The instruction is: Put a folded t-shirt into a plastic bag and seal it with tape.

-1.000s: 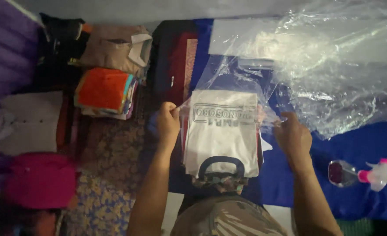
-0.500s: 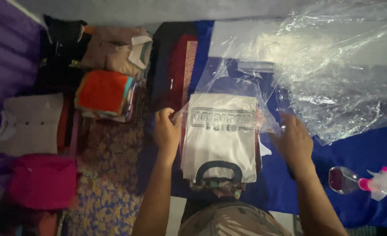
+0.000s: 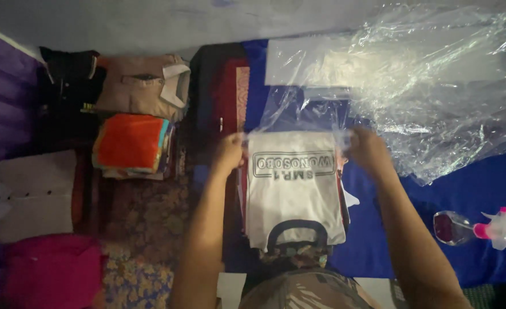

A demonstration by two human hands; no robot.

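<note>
Head view, present moment. A folded white T-shirt [image 3: 294, 189] with a dark collar lies on the blue cloth [image 3: 470, 189], collar end nearest the person, printed panel toward the far end. This shirt serves as the landmark for all positions below. The left hand [image 3: 230, 153] sits at the shirt's far left corner, fingers pinched narrow on the edge of a clear plastic bag [image 3: 298, 111]; the right hand [image 3: 367, 150] mirrors it at the far right corner, fingers likewise closed on the film. The bag's mouth lies just at the shirt's far edge, with the rest of the bag extending away beyond it.

Change from the earlier head views: both hands have travelled from the shirt's flanks toward its far corners, and the bag mouth now stands drawn taut between them, so the shirt appears lined up with the bag opening, though how far it sits inside cannot be told.

Surroundings. Right of the shirt and beyond it, a large crumpled plastic sheet [image 3: 436, 86]; right and nearer, a toppled spray bottle [image 3: 476, 228] with pink nozzle. Left of the shirt, folded garments: orange stack [image 3: 130, 143], tan shirt [image 3: 141, 86], cream shirt [image 3: 32, 194], pink garment [image 3: 52, 272].
</note>
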